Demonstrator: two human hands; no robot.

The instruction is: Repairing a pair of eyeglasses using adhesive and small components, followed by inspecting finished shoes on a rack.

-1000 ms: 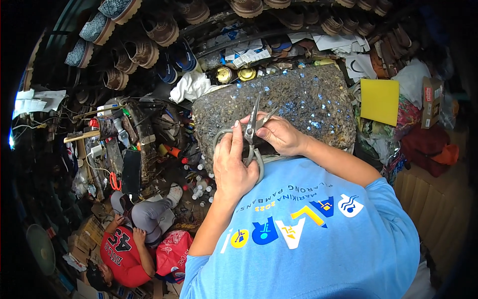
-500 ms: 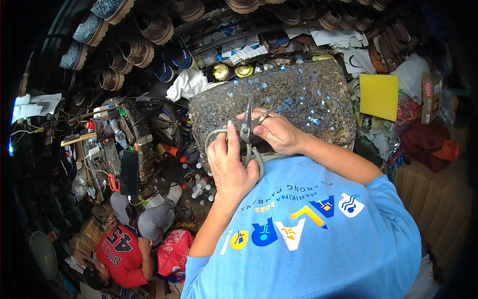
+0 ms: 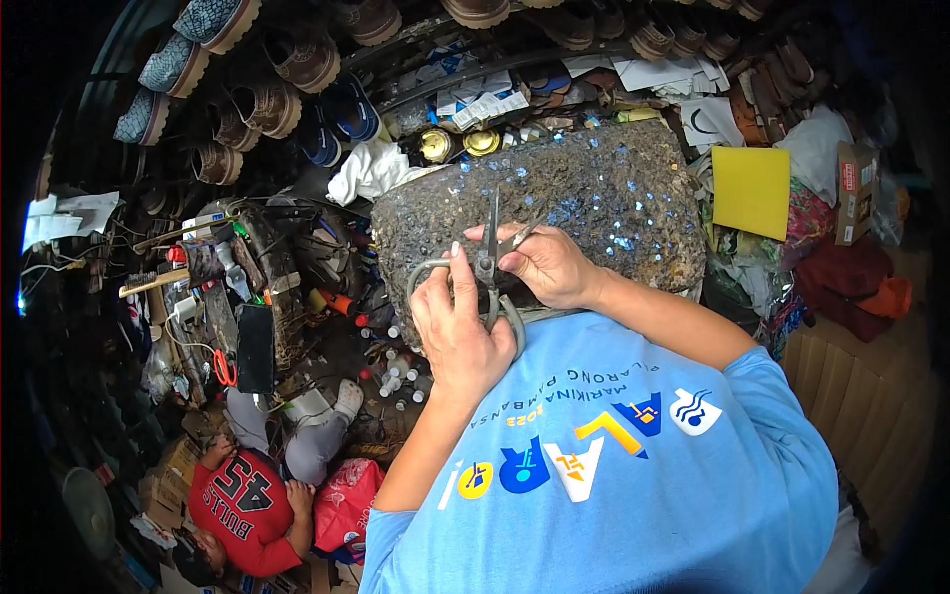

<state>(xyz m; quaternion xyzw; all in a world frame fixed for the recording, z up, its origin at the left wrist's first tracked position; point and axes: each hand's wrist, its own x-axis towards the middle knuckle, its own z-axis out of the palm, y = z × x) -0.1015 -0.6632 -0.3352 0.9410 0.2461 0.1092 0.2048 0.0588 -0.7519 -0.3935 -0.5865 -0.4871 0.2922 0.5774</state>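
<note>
A pair of large scissors [image 3: 485, 265] with grey, rounded handles is held over the rough, dark work block, its long blade pointing away from me. My left hand [image 3: 457, 322] is closed around the handles, its index finger stretched alongside the pivot. My right hand [image 3: 556, 269] pinches at the blades, thumb near the pivot and a fingertip behind the upright blade. A second pointed metal piece, apparently the other blade, sticks out to the right above the right-hand fingers. Its lower part is hidden by those fingers. The block [image 3: 614, 188] is speckled with blue and white flecks.
Two round tins [image 3: 435, 146] and a white cloth [image 3: 371, 171] lie along the block's far left edge. A yellow sheet [image 3: 751, 193] stands at right. Shoes [image 3: 265, 107] line the far racks. At lower left sits a person in a red shirt [image 3: 240, 510], near several small bottles [image 3: 394, 381].
The right thumb and fingers have shifted slightly at the blades. Both hands keep their hold on the scissors. The person in red has moved a little lower in the picture.
</note>
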